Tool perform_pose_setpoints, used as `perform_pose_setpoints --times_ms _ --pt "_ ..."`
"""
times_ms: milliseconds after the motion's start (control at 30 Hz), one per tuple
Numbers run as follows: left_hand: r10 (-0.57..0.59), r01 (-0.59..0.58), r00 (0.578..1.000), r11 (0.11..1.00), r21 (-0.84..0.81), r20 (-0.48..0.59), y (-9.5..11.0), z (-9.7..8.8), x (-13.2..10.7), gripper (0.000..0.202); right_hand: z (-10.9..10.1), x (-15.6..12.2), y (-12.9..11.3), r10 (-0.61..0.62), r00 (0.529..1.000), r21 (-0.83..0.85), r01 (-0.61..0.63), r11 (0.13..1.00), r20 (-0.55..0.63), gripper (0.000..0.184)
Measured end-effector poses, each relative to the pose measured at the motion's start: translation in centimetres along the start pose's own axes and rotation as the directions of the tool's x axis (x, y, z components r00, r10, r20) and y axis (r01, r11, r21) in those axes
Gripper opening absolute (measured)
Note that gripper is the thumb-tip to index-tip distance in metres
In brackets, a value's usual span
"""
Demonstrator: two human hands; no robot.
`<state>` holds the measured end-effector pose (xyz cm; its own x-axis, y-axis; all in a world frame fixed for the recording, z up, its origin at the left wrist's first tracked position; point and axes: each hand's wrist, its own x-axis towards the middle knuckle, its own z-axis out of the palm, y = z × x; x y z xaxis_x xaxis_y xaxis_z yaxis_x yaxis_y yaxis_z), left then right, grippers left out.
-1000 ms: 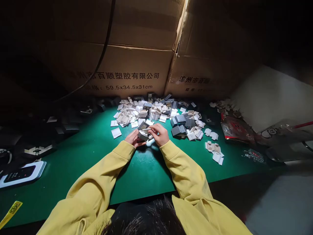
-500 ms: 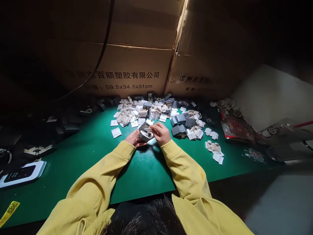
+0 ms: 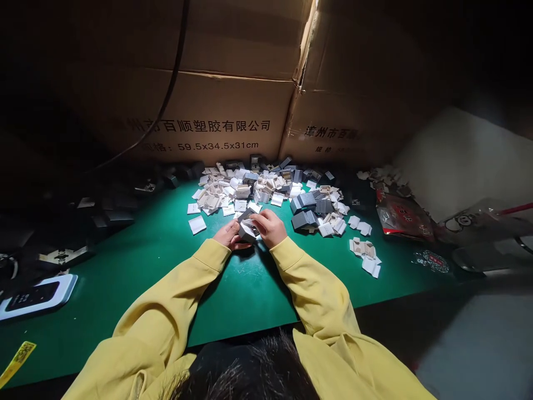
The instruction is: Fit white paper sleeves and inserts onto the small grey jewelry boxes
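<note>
My left hand (image 3: 227,234) is closed around a small dark grey box (image 3: 246,234) with its lid raised, held just above the green table (image 3: 241,294). From the other side my right hand (image 3: 271,228) reaches in, its fingers pinched at the box opening on a white card piece (image 3: 249,224). What lies beneath the fingers inside the box is mostly hidden. Beyond both hands spreads a heap of folded white card pieces (image 3: 216,197), with more dark grey boxes (image 3: 305,220) at its right side.
Large cardboard cartons (image 3: 216,100) stand along the back, with a black cable (image 3: 170,91) hanging in front. A white device (image 3: 39,297) and a yellow strip (image 3: 17,364) lie at left. Loose card pieces (image 3: 366,258) and a red plastic packet (image 3: 403,216) lie at right.
My right hand has moved slightly left and its fingers have gone lower into the box. The white card piece now sits deeper in the box, which has tilted a little.
</note>
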<state>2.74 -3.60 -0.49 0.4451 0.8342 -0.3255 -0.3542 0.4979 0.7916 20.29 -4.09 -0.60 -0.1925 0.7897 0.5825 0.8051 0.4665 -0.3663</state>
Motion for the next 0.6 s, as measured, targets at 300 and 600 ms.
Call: perform_pose_setpoints --times_ms 300,600 --pt "-0.033 0.033 0.999 0.999 0.000 0.001 -0.2 -0.6 0.8 0.046 0.6 0.2 -0.4 0.005 1.000 -0.017 -0.006 1.000 -0.022 0.023" --pt "-0.012 0.006 0.997 0.997 0.082 0.081 -0.2 -1.0 0.6 0.066 1.1 0.4 0.5 -0.110 0.985 -0.032 0.106 0.994 -0.131 0.023"
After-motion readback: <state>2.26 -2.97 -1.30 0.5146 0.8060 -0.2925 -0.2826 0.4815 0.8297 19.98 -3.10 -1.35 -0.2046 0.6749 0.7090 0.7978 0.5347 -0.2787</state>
